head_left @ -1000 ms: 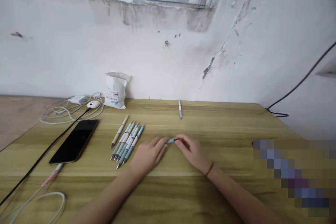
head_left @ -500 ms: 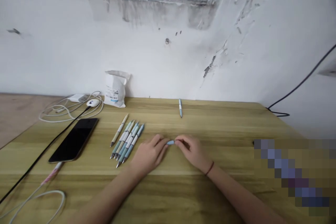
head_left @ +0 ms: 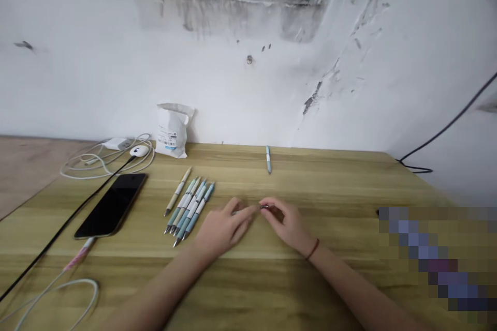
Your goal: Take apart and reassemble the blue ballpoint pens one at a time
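Observation:
Over the middle of the table my left hand [head_left: 223,227] is closed, its fingers curled round a light blue pen part [head_left: 235,212] that is almost wholly hidden. Facing it, my right hand [head_left: 285,221] pinches a small dark, shiny piece [head_left: 265,207] between thumb and forefinger; it is too small and blurred to name. The fingertips of both hands nearly meet. Left of my left hand several pens [head_left: 190,209] in pale blue, green and beige lie side by side, with a beige pen [head_left: 177,191] slightly apart from them.
A single blue pen [head_left: 268,159] lies near the wall. To the left are a black phone [head_left: 111,206] with a cable plugged in, a white charger [head_left: 116,143] and coiled white cord. A white packet [head_left: 171,132] stands against the wall. The table's right side is pixelated.
The light blue part that showed between my fingertips is now mostly covered by my left hand. A dark, shiny piece now shows in my right fingertips. The view has shifted slightly.

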`<state>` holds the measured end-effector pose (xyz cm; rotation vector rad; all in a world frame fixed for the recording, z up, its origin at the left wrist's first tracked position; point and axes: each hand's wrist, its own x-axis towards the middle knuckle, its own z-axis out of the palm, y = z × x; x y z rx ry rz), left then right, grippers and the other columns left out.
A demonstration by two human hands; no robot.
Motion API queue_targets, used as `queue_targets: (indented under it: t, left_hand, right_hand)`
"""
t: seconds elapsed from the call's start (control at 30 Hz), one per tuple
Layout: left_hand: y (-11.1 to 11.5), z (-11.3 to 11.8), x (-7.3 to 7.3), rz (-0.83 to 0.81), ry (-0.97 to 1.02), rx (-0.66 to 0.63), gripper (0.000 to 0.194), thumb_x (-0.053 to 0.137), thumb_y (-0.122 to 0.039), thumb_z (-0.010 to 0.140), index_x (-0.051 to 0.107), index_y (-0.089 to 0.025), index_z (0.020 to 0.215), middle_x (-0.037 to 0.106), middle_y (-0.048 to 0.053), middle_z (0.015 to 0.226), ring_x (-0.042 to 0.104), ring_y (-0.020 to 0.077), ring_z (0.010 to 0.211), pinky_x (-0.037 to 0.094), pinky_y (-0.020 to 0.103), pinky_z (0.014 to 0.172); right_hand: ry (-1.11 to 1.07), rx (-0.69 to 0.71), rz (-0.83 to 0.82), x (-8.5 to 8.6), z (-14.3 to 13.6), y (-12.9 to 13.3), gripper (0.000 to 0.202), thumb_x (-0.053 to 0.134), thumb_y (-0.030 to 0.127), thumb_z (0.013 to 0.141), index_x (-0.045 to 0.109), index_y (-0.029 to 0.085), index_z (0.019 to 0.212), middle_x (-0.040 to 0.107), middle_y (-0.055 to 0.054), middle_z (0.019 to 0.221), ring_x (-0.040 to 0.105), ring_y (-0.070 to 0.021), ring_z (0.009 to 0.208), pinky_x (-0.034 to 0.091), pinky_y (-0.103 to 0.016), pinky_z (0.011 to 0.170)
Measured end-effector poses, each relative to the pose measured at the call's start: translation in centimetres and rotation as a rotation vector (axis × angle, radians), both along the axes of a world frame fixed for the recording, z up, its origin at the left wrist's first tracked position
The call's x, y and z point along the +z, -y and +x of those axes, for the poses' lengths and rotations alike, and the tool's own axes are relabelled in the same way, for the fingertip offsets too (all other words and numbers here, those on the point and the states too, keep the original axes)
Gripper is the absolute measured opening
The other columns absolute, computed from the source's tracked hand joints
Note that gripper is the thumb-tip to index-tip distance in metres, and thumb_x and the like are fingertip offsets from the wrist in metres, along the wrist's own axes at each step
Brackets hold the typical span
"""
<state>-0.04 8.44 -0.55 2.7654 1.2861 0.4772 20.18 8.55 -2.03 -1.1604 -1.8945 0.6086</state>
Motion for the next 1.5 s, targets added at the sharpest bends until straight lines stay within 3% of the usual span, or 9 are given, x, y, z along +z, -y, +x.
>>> queue_targets:
  t: [0.1,0.37,0.57,0.8,1.13,1.37,1.5]
  left_hand:
    - [-0.04,0.11,-0.22,0.051,0.009,0.016,0.036,0.036,-0.036,0.091,0.044,-0.037,0.127,0.053,0.003,0.093,0.057,0.0109,0.068,0.044,0.018,0.054]
    - [-0.07,0.06,-0.35,0.102,-0.062,0.006,0.035,0.038,-0.029,0.089,0.049,-0.034,0.122,0.053,0.003,0.088,0.056,0.0126,0.061,0.037,0.02,0.046]
    - [0.04,0.07,-0.1,0.119,-0.098,-0.014,0.04,0.04,-0.027,0.089,0.042,-0.037,0.127,0.054,0.002,0.089,0.057,0.0119,0.061,0.038,0.019,0.047]
    - [0.1,0.33,-0.21,0.117,-0.067,0.017,0.028,0.036,-0.036,0.091,0.055,-0.032,0.112,0.055,0.003,0.087,0.057,0.0117,0.06,0.04,0.019,0.048]
    - [0.21,0.44,-0.09,0.086,-0.046,-0.015,0.028,0.039,-0.03,0.089,0.054,-0.031,0.112,0.055,0.002,0.085,0.055,0.0108,0.056,0.04,0.02,0.048]
    - [0.27,0.37,0.01,0.04,-0.017,0.007,0.029,0.038,-0.028,0.089,0.053,-0.028,0.112,0.056,0.003,0.087,0.058,0.0124,0.062,0.04,0.021,0.05]
    - [0.25,0.33,0.0,0.031,-0.021,0.035,0.03,0.033,-0.03,0.091,0.05,-0.027,0.115,0.058,0.003,0.091,0.06,0.0138,0.066,0.042,0.022,0.05]
  right_hand:
    - [-0.026,0.019,-0.014,0.15,0.02,0.16,0.014,0.052,0.026,0.083,0.06,0.019,0.092,0.067,-0.004,0.086,0.062,-0.0141,0.072,0.049,-0.025,0.067]
    - [-0.03,0.044,-0.06,0.31,0.07,0.21,0.016,0.053,0.031,0.084,0.061,0.018,0.088,0.068,-0.004,0.079,0.061,-0.0143,0.069,0.049,-0.026,0.063]
    - [0.001,0.062,-0.06,-0.12,0.18,0.02,0.016,0.053,0.031,0.084,0.061,0.018,0.086,0.067,-0.004,0.078,0.061,-0.0146,0.07,0.047,-0.026,0.063]
    - [0.0,0.103,-0.082,0.1,0.13,0.13,0.017,0.052,0.031,0.085,0.062,0.018,0.085,0.067,-0.003,0.078,0.061,-0.0137,0.069,0.047,-0.024,0.063]
    - [0.006,0.115,-0.063,0.39,0.04,0.26,0.013,0.053,0.028,0.084,0.061,0.019,0.088,0.067,-0.004,0.081,0.061,-0.0146,0.072,0.048,-0.027,0.067]
    - [-0.016,-0.022,-0.089,0.31,0.58,-0.07,0.014,0.047,0.025,0.083,0.059,0.018,0.081,0.06,0.0,0.064,0.054,-0.0122,0.057,0.043,-0.022,0.053]
    - [0.026,-0.014,-0.014,0.49,0.64,-0.25,0.018,0.044,0.022,0.084,0.062,0.019,0.086,0.065,-0.003,0.078,0.058,-0.0142,0.069,0.046,-0.026,0.064]
